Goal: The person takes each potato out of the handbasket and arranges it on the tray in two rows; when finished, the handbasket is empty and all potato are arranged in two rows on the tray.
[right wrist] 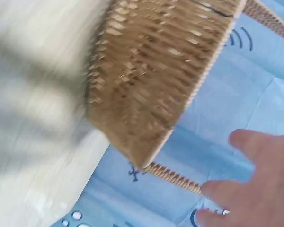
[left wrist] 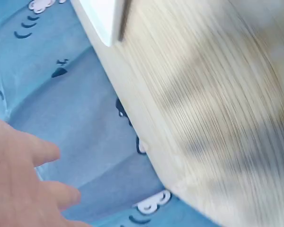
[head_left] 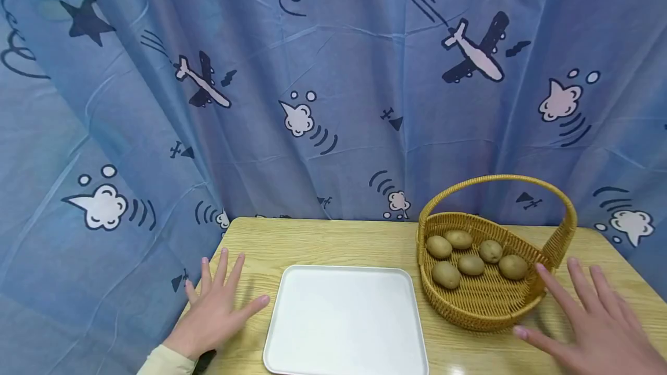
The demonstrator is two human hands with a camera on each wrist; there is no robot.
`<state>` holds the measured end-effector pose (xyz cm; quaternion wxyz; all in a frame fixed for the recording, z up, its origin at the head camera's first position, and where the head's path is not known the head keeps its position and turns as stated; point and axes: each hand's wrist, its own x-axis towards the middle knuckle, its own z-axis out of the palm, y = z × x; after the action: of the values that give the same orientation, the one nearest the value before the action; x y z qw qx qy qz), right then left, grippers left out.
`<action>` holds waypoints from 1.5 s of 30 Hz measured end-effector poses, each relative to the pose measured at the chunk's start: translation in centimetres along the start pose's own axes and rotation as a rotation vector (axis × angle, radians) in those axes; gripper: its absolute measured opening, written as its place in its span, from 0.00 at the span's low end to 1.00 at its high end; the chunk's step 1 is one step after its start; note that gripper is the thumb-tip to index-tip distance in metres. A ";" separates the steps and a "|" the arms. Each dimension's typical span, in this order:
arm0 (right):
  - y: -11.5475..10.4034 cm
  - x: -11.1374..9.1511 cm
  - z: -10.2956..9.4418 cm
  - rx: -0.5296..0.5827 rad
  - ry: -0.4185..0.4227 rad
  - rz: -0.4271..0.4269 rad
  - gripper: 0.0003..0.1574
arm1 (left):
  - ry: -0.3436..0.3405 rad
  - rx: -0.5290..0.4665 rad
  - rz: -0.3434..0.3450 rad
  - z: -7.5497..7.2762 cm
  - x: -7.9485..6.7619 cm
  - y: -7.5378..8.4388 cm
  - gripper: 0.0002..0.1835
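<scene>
A yellow-brown wicker basket (head_left: 482, 317) with a tall arched handle stands on the right half of the table, several potatoes (head_left: 446, 275) inside it. Left of it lies a white rectangular tray (head_left: 345, 320), its surface bare. My left hand (head_left: 216, 314) hovers at the tray's left side, fingers spread and holding nothing. Beside the basket's right front, my right hand (head_left: 599, 323) has its fingers spread, with the index fingertip overlapping the basket's rim in the head view. In the right wrist view the woven basket side (right wrist: 137, 80) is near that hand (right wrist: 260, 179).
The light wooden table (head_left: 323, 242) carries both the tray and the basket. A blue curtain (head_left: 333, 103) printed with planes, stars and clouds hangs behind the table and along its left side. The table's far edge runs just behind the basket.
</scene>
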<state>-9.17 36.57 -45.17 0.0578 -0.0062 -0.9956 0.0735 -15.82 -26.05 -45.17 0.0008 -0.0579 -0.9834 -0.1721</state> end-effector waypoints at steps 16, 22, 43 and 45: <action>-5.1 9.0 -4.4 0.383 -0.125 -0.384 0.51 | -0.174 -0.642 -0.257 3.2 5.0 2.7 0.26; -5.2 12.4 -2.9 0.545 -0.365 -0.363 0.46 | -0.248 -0.716 -0.278 4.2 6.1 2.0 0.10; -6.6 15.3 0.9 0.486 -0.474 -0.423 0.36 | -0.374 -0.839 -0.261 5.0 7.0 0.1 0.14; -6.7 15.4 1.1 0.487 -0.477 -0.436 0.35 | -0.371 -0.841 -0.260 4.9 7.0 -0.1 0.14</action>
<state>-24.66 30.11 -43.53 -0.1609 0.2364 -0.9125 0.2926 -22.73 -23.70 -49.68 -0.2197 0.0406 -0.8112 -0.5404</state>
